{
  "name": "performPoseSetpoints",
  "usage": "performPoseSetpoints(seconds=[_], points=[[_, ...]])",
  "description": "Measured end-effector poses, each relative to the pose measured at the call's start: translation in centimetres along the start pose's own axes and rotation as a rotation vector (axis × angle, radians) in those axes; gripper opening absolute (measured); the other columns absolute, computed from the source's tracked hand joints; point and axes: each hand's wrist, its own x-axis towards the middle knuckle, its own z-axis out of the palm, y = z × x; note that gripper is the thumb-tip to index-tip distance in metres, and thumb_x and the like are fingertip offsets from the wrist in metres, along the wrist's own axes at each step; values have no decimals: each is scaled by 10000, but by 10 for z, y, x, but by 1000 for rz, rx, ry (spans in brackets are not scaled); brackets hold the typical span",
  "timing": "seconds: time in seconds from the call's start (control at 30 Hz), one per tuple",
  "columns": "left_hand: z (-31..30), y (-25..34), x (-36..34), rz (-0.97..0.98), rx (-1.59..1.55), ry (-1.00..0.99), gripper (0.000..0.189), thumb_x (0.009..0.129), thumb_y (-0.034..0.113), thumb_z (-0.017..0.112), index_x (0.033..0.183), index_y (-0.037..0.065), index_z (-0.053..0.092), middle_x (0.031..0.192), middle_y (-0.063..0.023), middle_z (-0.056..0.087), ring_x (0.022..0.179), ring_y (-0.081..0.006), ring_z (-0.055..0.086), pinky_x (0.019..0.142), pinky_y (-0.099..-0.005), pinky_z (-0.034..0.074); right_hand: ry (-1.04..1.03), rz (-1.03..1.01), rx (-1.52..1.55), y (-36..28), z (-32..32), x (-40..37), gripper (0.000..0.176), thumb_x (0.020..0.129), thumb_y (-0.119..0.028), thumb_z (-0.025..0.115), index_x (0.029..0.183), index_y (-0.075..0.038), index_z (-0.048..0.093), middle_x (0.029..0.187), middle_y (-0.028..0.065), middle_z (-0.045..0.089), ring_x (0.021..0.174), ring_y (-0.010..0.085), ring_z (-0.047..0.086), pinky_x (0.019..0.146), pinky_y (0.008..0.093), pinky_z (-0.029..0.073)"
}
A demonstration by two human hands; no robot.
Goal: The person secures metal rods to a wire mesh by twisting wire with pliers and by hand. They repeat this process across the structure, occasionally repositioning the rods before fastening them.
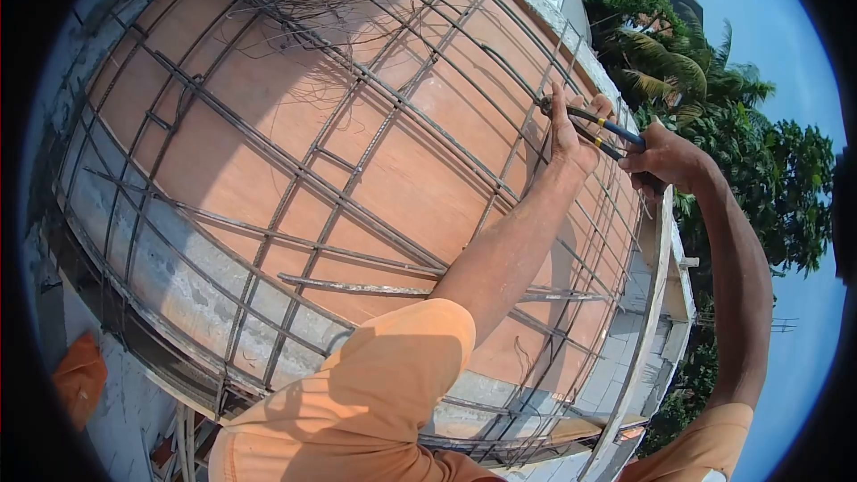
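My right hand (665, 158) is closed round the handles of pincers (616, 131), which have dark blue grips and yellow bands. The pincers point left, with their jaws at a crossing of the steel bars. My left hand (576, 138) is raised beside the jaws, fingers apart and one stretched upward. The pincers pass behind part of this hand, so I cannot make out whether its fingers touch them or a thin wire. Below both hands, the rebar grid (384, 89) lies over reddish-brown boards (420, 178).
A tangle of thin tie wire (295, 13) lies on the grid at upper left. A loose bar (357, 287) crosses the lower middle. Concrete edging (196, 241) borders the boards, and a timber plank (638, 339) runs along the right. Trees (714, 98) stand beyond the edge.
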Motion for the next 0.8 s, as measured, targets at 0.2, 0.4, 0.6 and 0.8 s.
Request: performPoseSetpoints(seconds=[0.2,0.4,0.6,0.8], points=[[-21,3,43,-49,9,-137,364,981,445,556,823,120,512,652,-28,540,589,-217,585,735,-430,552,-32,67,239,1,5,-11,405,828,-254,780,993,51,572,725,162,648,539,235,653,442,362,517],[29,4,16,-51,89,348,366,1026,407,453,853,93,385,597,-22,413,497,-170,449,661,-442,520,587,-283,-938,34,35,6,213,852,-45,562,1065,-45,551,899,135,591,819,299,604,686,434,494],[-14,10,22,-38,191,-28,529,944,550,550,1033,41,435,917,-179,598,839,-315,658,877,-546,533,-19,-40,-30,19,5,-1,261,883,-113,601,995,122,620,701,171,652,535,205,656,450,364,553],[-34,14,73,-125,112,-138,376,974,452,529,1207,172,441,1010,-103,641,938,-333,688,873,-493,570,-21,-22,-48,24,-5,5,422,847,-164,637,1138,136,579,853,252,686,669,302,726,514,405,611]])
